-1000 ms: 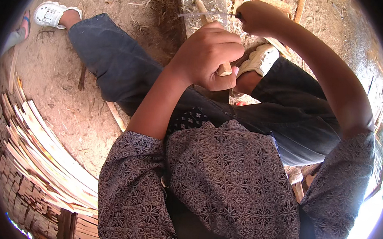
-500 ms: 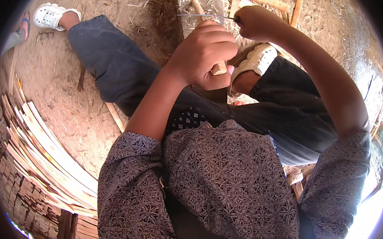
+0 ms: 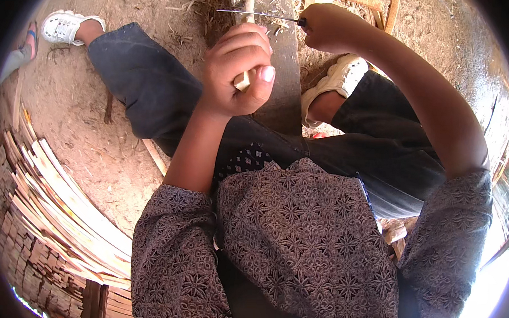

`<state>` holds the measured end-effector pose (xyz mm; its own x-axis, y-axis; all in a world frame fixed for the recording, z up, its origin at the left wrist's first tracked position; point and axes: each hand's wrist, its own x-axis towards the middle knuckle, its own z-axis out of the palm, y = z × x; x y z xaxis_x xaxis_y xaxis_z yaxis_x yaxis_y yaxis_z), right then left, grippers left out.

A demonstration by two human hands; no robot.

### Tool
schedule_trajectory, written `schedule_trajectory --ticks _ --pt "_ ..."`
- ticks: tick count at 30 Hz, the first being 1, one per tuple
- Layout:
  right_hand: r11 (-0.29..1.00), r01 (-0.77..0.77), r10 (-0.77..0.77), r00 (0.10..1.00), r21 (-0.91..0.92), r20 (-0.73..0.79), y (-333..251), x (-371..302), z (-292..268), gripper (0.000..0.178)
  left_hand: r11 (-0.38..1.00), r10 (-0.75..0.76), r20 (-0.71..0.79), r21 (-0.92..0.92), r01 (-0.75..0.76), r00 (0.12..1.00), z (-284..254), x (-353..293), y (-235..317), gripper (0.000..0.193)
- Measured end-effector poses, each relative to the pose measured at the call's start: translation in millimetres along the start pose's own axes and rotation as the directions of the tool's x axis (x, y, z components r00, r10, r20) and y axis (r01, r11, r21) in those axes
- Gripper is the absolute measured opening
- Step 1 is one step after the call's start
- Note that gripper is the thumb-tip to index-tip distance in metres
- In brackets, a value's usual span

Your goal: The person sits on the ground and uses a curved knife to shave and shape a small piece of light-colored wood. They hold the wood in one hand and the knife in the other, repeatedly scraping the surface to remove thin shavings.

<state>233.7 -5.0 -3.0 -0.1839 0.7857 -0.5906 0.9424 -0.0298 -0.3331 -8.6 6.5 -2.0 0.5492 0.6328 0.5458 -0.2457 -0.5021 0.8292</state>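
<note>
No text, label, brand, number or sign can be read in view.
</note>
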Motion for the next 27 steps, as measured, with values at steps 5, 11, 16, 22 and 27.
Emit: schedule_trajectory --ticks 5,11,16,22,27 --pt "0.960 -0.116 0.165 0.970 -0.255 0.179 51.0 62.3 9.5 0.028 0.998 0.035 0.020 0.042 -0.036 0.999 12.1 10.6 -0.3 0.021" --pt "0.997 -0.072 0.073 0.993 -0.019 0.095 13.5 21.8 1.5 0.018 1.000 -0.004 -0.080 -0.001 0.004 0.997 3.5 2.0 -3.0 0.025" --pt "0.998 -0.018 0.020 1.000 -0.067 0.019 8.4 26.4 11.0 0.014 1.000 -0.012 -0.040 0.001 0.012 0.999 3.2 4.5 -3.4 0.028" --pt "0.947 -0.279 0.312 0.915 -0.158 0.255 28.6 64.5 8.8 0.023 0.999 -0.047 -0.044 0.003 0.047 0.998 8.5 5.3 2.1 0.039" --pt "0.996 0.019 0.001 0.972 0.086 -0.234 68.1 34.3 52.0 0.054 0.986 -0.105 0.050 -0.123 0.111 0.993 -18.4 -0.5 0.8 0.060"
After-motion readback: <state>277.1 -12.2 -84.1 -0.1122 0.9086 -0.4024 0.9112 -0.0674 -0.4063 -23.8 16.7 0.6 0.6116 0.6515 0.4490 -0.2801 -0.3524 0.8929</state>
